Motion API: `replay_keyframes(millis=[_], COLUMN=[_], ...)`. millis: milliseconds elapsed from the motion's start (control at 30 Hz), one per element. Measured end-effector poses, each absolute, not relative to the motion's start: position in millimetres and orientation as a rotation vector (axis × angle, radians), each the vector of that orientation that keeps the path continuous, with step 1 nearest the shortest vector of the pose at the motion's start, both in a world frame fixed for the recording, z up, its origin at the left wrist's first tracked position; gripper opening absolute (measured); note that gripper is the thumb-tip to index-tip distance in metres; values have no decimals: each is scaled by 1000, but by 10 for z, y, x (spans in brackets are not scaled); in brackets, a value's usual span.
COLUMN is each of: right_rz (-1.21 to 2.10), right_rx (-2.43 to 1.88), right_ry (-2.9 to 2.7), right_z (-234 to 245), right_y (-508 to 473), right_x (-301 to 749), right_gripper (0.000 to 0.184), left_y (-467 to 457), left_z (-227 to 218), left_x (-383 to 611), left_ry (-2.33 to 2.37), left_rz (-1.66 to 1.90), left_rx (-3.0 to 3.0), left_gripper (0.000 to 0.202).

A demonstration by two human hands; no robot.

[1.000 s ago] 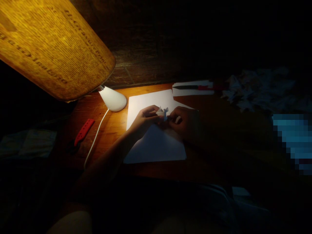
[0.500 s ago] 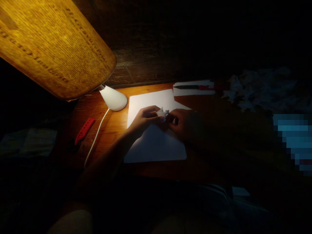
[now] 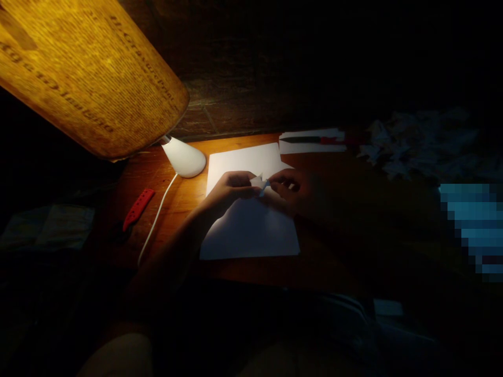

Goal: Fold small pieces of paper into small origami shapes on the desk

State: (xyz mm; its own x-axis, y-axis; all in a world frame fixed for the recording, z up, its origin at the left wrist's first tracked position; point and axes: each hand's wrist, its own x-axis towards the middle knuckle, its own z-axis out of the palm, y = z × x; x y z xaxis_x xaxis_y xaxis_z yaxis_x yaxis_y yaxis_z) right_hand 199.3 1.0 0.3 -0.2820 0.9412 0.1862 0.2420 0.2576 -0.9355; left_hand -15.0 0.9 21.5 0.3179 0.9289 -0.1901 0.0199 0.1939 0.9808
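Note:
A small folded white paper piece [image 3: 258, 181] with pointed tips is held above the sheets, its exact shape too small to make out. My left hand [image 3: 234, 185] pinches it from the left between thumb and fingers. From the right, my right hand [image 3: 290, 187] has its thumb and fingertips closed on the paper's right edge, where a bluish bit shows. Beneath both hands lie white paper sheets [image 3: 251, 235] on a wooden table [image 3: 173, 201], partly in the hands' shadow.
A lamp with a printed yellow shade [image 3: 98, 78] and white base [image 3: 184, 158] stands at left, its cord [image 3: 157, 214] trailing forward. Beside it lies a red-handled tool [image 3: 138, 209]. At the back are paper strips [image 3: 312, 148], a black-and-red knife-like tool [image 3: 302, 140] and a dim pile of folded papers [image 3: 408, 144].
My right hand's fingers have shifted and straightened slightly at the paper's right edge. The folded paper has turned a little in my left hand, which stays almost in place.

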Motion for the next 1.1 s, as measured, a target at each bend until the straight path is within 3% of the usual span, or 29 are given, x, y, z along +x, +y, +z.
replay_keyframes(millis=[400, 733, 933, 1100], right_rz=[1141, 1009, 853, 826], right_rx=[-1035, -1161, -1220, -1229], right_ry=[-1623, -1633, -1670, -1720], right_z=[-34, -46, -19, -42], right_y=[20, 82, 131, 151], right_x=[1974, 2036, 2105, 2124], right_gripper=[14, 14, 10, 9], left_y=[28, 28, 42, 141], left_z=[185, 197, 169, 155], left_x=[-163, -179, -223, -335], left_ry=[1017, 1060, 1133, 1290], left_rz=[829, 807, 748, 923], left_rx=[1251, 1351, 1721, 1860], left_gripper=[23, 29, 19, 15])
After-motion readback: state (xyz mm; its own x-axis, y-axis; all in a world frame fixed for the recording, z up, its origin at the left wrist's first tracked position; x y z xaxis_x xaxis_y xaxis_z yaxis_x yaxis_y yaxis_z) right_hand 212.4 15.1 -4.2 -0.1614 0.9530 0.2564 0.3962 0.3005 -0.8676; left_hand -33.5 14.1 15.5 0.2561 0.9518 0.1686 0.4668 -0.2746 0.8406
